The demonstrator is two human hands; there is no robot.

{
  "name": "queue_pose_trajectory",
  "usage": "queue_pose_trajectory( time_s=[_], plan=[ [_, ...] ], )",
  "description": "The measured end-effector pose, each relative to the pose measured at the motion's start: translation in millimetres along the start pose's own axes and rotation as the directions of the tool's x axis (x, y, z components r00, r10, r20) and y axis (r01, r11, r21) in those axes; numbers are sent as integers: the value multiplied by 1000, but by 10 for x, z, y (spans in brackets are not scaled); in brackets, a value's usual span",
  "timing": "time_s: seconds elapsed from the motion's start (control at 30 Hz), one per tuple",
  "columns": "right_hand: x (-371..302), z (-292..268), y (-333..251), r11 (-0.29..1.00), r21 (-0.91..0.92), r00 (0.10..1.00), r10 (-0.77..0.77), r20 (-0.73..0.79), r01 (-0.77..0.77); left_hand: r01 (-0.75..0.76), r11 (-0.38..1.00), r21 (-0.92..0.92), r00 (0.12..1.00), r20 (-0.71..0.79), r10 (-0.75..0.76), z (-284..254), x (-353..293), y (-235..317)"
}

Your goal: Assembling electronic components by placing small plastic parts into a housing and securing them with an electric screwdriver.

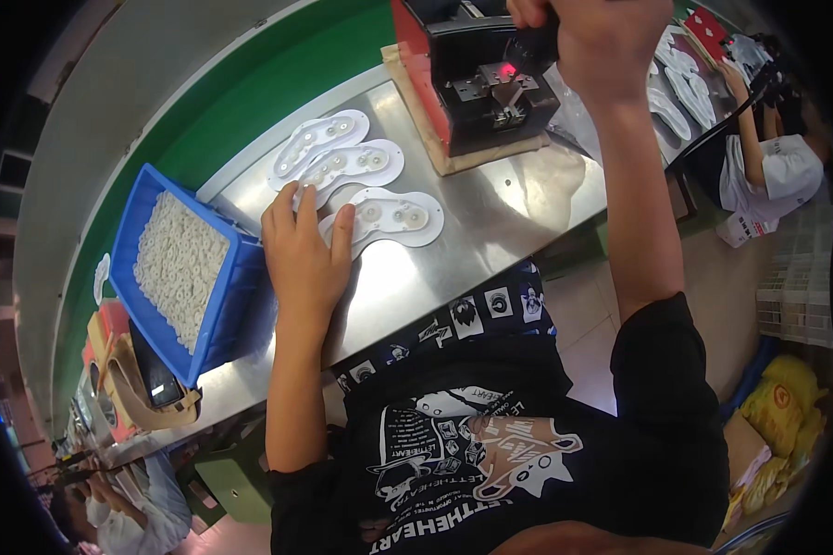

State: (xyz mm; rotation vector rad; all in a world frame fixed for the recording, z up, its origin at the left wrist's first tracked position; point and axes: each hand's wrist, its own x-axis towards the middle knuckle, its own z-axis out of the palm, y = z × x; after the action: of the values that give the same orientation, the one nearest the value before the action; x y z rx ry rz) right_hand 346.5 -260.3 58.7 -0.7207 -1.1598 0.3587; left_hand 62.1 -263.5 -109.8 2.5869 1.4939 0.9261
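Note:
My left hand (307,254) lies with its fingers spread at the near ends of white, sole-shaped plastic pieces (409,215) on the metal bench. Three of these pieces fan out side by side, each carrying round discs. The fingertips touch or nearly touch the middle and nearest pieces; which ones exactly, I cannot tell. High at the top edge, my right hand (611,46) is closed around a black handle (534,48) above a black and red press machine (435,79). Part of the grip is cut off by the frame. A red light glows on the machine's small metal fixture (504,90).
Left of my hand stands a blue bin (215,319) full of small white parts (180,264). A phone (157,375) lies beside it. A green belt (241,102) runs behind the bench. Co-workers sit at the right (773,171) and lower left (130,509). More white pieces (685,88) lie at far right.

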Motion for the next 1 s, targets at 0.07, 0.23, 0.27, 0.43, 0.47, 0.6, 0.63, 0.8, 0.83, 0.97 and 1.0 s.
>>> queue_pose_trajectory(
  time_s=[0.07,0.23,0.27,0.43,0.47,0.6,0.63,0.8,0.83,0.97,1.0],
  plan=[
    [-56,-50,132,993,-117,1000,5,-25,-8,-10,1000,-2,1000,-12,10,1,-3,-26],
    [-168,-158,294,995,-77,998,70,2,-70,-3,1000,-10,1000,-27,3,5,-20,-24],
    [-175,-131,289,993,-93,996,81,30,-78,-9,1000,-5,999,-37,9,1,-24,-37],
    [-346,143,116,987,-33,985,155,-81,-158,-27,1000,11,995,-99,28,-6,-53,-87],
    [-325,168,23,995,-23,993,98,-60,-100,-12,999,-30,996,-90,10,-4,6,-18],
    [-437,805,-187,990,29,990,140,-23,-139,-16,997,-75,994,-113,7,25,16,-37],
    [-456,928,-197,979,74,981,193,-3,-192,-12,998,-69,993,-116,4,29,-2,-57],
    [-539,1346,507,986,83,973,128,193,-146,-24,996,-85,989,-147,11,29,-39,-50],
    [-561,1396,585,986,85,972,127,199,-146,-19,997,-76,990,-139,8,17,-38,-40],
    [-623,1509,779,955,76,931,258,257,-286,4,993,-117,988,-150,-21,17,-35,-24],
    [-632,1514,824,954,87,932,258,257,-288,-9,993,-114,989,-151,-8,9,-25,-15]
  ],
)
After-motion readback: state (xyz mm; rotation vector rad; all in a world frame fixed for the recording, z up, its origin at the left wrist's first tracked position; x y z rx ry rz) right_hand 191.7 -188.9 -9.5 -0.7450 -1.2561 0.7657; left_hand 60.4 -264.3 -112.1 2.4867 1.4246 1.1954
